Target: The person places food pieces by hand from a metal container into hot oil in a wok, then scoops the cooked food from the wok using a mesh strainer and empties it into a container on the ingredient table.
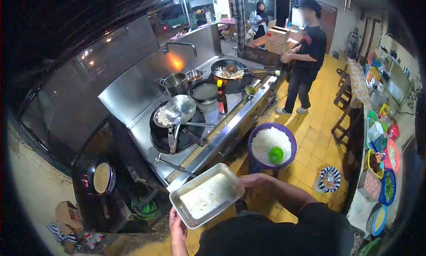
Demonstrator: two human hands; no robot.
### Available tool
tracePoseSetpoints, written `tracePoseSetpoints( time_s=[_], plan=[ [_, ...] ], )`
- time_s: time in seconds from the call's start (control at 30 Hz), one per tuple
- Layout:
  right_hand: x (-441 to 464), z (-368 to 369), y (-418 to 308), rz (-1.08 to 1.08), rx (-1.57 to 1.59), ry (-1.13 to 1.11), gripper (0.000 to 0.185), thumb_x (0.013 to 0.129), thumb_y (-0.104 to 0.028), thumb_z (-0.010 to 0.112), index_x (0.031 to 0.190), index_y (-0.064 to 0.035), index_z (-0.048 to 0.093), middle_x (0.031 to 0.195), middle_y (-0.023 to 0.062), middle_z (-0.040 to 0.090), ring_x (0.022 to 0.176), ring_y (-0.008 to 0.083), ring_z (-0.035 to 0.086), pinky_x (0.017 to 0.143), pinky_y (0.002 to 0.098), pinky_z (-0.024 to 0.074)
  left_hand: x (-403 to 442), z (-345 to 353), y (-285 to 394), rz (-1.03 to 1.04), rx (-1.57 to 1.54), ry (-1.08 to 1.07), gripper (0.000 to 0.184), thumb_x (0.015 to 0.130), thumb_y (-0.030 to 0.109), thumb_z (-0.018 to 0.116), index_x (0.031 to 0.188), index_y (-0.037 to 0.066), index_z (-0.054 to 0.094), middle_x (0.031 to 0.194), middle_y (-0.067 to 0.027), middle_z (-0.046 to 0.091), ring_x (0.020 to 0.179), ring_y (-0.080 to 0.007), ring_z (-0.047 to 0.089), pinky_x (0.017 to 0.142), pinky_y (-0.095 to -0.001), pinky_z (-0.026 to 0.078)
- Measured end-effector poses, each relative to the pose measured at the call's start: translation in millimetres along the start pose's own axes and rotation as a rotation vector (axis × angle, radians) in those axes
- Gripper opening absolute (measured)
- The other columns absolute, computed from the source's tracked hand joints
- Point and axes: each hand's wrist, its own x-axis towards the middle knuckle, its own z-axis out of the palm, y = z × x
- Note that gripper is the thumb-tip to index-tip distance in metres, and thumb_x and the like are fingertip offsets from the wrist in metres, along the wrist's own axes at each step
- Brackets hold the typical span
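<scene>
A rectangular metal tray (pixel 207 196) with a pale layer and small bits on its bottom is held in front of my body, beside the stove's front edge. My left hand (pixel 178 226) grips its lower left side, fingers wrapped at the rim. At the tray's right end, my right hand (pixel 253 182) is closed on the edge. Beyond it stands a purple tub (pixel 253 154) of white rice (pixel 269 142) with a green bowl (pixel 275 155) in it. On the steel stove (pixel 146 111), a perforated ladle (pixel 180 109) rests over a wok near a dark sauce bottle (pixel 222 101).
Pots (pixel 175 84) and a wok of food (pixel 228 71) stand on the stove. A person in black (pixel 307 51) stands past its far end; another person (pixel 259 20) is farther back. A striped bag (pixel 329 179) lies on the floor. Ingredient bowls (pixel 388 187) line the right counter.
</scene>
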Motion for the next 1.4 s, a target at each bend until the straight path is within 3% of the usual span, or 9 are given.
tracePoseSetpoints(
  time_s=[0.13, 0.23, 0.33, 0.6, 0.8, 1.07, 1.2, 1.27, 1.4],
  plan=[
    [-27, 48, -37, 0.053, -0.041, -0.009, 0.04, 0.089, -0.038, 0.053, 0.113, -0.0084, 0.065, 0.092, 0.004, 0.066, 0.067, 0.0175, 0.061, 0.061, 0.0332, 0.0529, -11, -10, 38, 0.018, -0.056, -0.113, 0.05, 0.093, 0.019, 0.057, 0.139, 0.007, 0.04, 0.126, -0.0098, 0.056, 0.107, -0.0202, 0.06, 0.091, -0.0344, 0.051],
    [-38, 66, 4, -0.422, -0.172, 0.138, 0.047, 0.091, -0.036, 0.05, 0.124, -0.0016, 0.057, 0.11, 0.0142, 0.065, 0.082, 0.0246, 0.069, 0.063, 0.0409, 0.0576, 10, -50, 44, -0.153, -0.058, -0.277, 0.05, 0.094, 0.021, 0.054, 0.14, 0.008, 0.04, 0.117, -0.007, 0.057, 0.075, -0.0112, 0.058, 0.07, -0.0255, 0.054],
    [-15, 91, 58, 0.243, 0.121, 0.295, 0.058, 0.093, -0.036, 0.044, 0.138, -0.0001, 0.043, 0.127, 0.0212, 0.057, 0.09, 0.0363, 0.068, 0.069, 0.0464, 0.06, 43, -67, 30, -0.115, 0.388, -0.481, 0.059, 0.086, 0.019, 0.065, 0.139, 0.007, 0.042, 0.123, -0.005, 0.056, 0.109, -0.0187, 0.057, 0.088, -0.0354, 0.05],
    [-96, 245, 192, 0.359, 0.499, 0.548, 0.071, 0.093, -0.058, 0.037, 0.14, -0.0049, 0.043, 0.129, 0.0233, 0.056, 0.084, 0.0344, 0.068, 0.064, 0.0413, 0.0606, 11, -26, 0, -0.585, 0.195, -1.006, 0.074, 0.077, 0.015, 0.07, 0.142, 0.004, 0.037, 0.131, -0.0131, 0.053, 0.123, -0.0263, 0.051, 0.101, -0.0409, 0.045],
    [-221, 320, 218, 0.198, 0.534, 0.969, 0.076, 0.092, -0.067, 0.036, 0.14, -0.0097, 0.046, 0.119, 0.0194, 0.061, 0.077, 0.0256, 0.066, 0.054, 0.0312, 0.0561, -38, 35, -76, -0.74, 0.304, -1.06, 0.061, 0.079, 0.005, 0.06, 0.136, 0.006, 0.04, 0.121, -0.011, 0.057, 0.105, -0.025, 0.062, 0.084, -0.038, 0.056],
    [-341, 391, 369, 0.271, 0.656, 1.397, 0.063, 0.093, -0.048, 0.056, 0.14, -0.0075, 0.046, 0.08, 0.0084, 0.062, 0.053, 0.0141, 0.057, 0.046, 0.0288, 0.0473, -128, 207, -188, -0.713, 0.507, -1.029, 0.052, 0.086, 0.014, 0.062, 0.133, 0.012, 0.039, 0.111, -0.0053, 0.06, 0.085, -0.014, 0.061, 0.059, -0.0255, 0.051],
    [-384, 413, 455, 0.22, 0.726, 1.405, 0.049, 0.094, -0.034, 0.061, 0.132, -0.005, 0.047, 0.08, 0.0068, 0.062, 0.061, 0.0145, 0.06, 0.046, 0.029, 0.049, -180, 334, -289, -0.764, 0.511, -1.078, 0.061, 0.083, 0.015, 0.066, 0.137, 0.013, 0.036, 0.104, -0.0056, 0.062, 0.083, -0.0159, 0.062, 0.058, -0.0286, 0.053],
    [-397, 420, 502, 0.205, 0.81, 1.38, 0.043, 0.093, -0.03, 0.061, 0.126, -0.0054, 0.049, 0.081, 0.0075, 0.062, 0.063, 0.0169, 0.064, 0.047, 0.0301, 0.0503, -206, 394, -346, -0.688, 0.645, -1.124, 0.033, 0.084, 0.024, 0.067, 0.114, 0.017, 0.056, 0.098, 0.0008, 0.062, 0.074, -0.0122, 0.061, 0.056, -0.0236, 0.049],
    [-425, 430, 542, 0.01, 1.135, 1.277, 0.057, 0.095, -0.025, 0.059, 0.143, -0.0071, 0.034, 0.097, 0.0138, 0.063, 0.074, 0.0257, 0.067, 0.059, 0.0386, 0.0595, -270, 491, -423, -0.691, 0.647, -1.084, 0.033, 0.084, 0.027, 0.066, 0.114, 0.019, 0.056, 0.095, 0.0015, 0.062, 0.066, -0.0115, 0.057, 0.058, -0.0263, 0.05]
  ],
)
